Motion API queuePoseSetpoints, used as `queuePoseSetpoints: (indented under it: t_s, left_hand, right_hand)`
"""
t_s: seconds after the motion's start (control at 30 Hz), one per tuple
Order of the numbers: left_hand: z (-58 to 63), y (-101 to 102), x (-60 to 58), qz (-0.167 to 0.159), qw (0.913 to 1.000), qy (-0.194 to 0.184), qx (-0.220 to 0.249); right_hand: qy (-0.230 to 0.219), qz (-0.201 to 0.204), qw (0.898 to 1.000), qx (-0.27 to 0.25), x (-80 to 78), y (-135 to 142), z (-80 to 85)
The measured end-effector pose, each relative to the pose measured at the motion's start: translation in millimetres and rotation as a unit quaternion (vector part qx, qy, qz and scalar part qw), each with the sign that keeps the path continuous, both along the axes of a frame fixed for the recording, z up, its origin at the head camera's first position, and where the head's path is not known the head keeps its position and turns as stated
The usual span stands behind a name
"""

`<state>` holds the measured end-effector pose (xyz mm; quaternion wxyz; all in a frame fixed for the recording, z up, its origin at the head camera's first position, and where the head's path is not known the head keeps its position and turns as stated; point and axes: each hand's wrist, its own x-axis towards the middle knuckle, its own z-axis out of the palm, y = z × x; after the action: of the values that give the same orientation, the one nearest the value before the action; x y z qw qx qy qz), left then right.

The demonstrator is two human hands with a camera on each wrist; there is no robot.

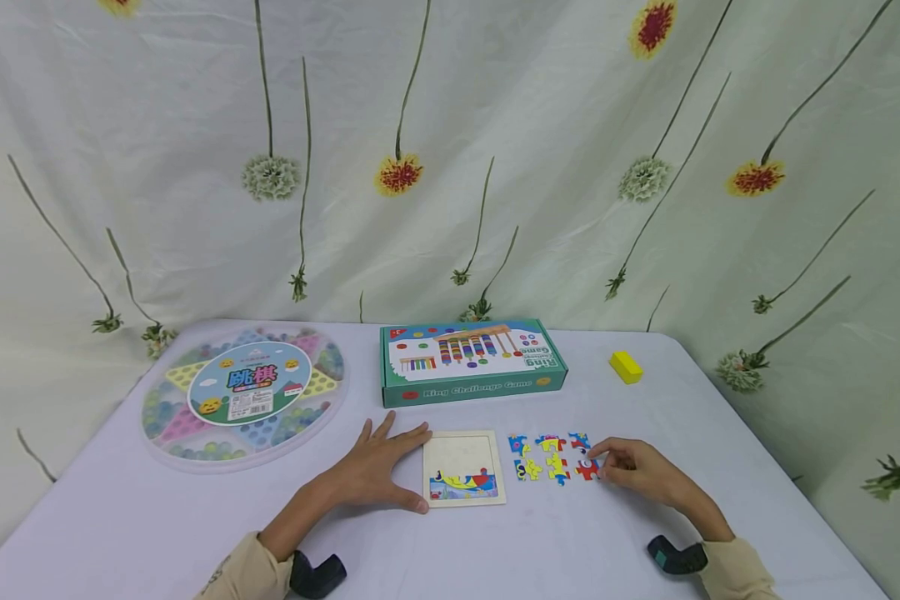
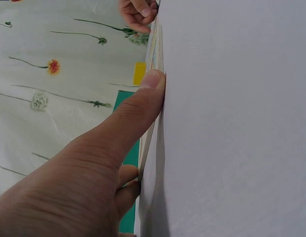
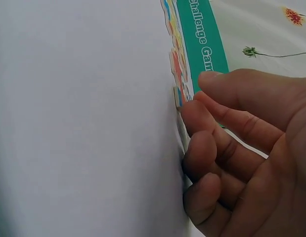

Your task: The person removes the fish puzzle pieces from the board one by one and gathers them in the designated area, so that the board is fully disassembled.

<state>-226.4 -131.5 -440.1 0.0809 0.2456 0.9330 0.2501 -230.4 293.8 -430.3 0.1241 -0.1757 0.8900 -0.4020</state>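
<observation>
A square wooden puzzle board (image 1: 461, 450) lies on the table, with joined, colourful pieces along its bottom and bare wood above. My left hand (image 1: 375, 468) is spread at the board's left edge, its thumb (image 2: 150, 81) touching the lower corner and its index finger near the upper one. Loose jigsaw pieces (image 1: 555, 458) lie in two rows to the board's right. Over their right end is my right hand (image 1: 641, 472), fingers loosely bent. In the right wrist view, its thumb and index finger stand apart beside the end piece (image 3: 179, 97), with nothing visible between them.
A green ring game box (image 1: 472, 367) stands behind the board. At the back left lies a round Chinese checkers set (image 1: 165, 442) under a clear cover. A yellow block (image 1: 626, 367) is at the back right. Floral cloth (image 1: 450, 100) hangs behind the white-covered table (image 1: 495, 558).
</observation>
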Motion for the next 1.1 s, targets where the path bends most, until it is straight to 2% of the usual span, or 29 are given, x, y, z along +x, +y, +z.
queuePoseSetpoints:
  t_s: [0.4, 0.73, 1.1]
  left_hand:
    - [1.3, -0.8, 0.8, 0.002, 1.0000, 0.000, -0.002]
    - [3.1, 0.0, 1.5, 0.003, 1.0000, -0.005, -0.003]
    - [2.4, 0.1, 2.3, 0.000, 1.0000, 0.007, -0.003]
  right_hand:
    - [0.062, -0.018, 0.997, 0.040, 1.1, -18.3, 6.5]
    - [0.096, 0.014, 0.995, 0.034, -4.8, -50.0, 16.8]
    - [0.096, 0.054, 0.994, 0.020, -9.8, -83.0, 20.1]
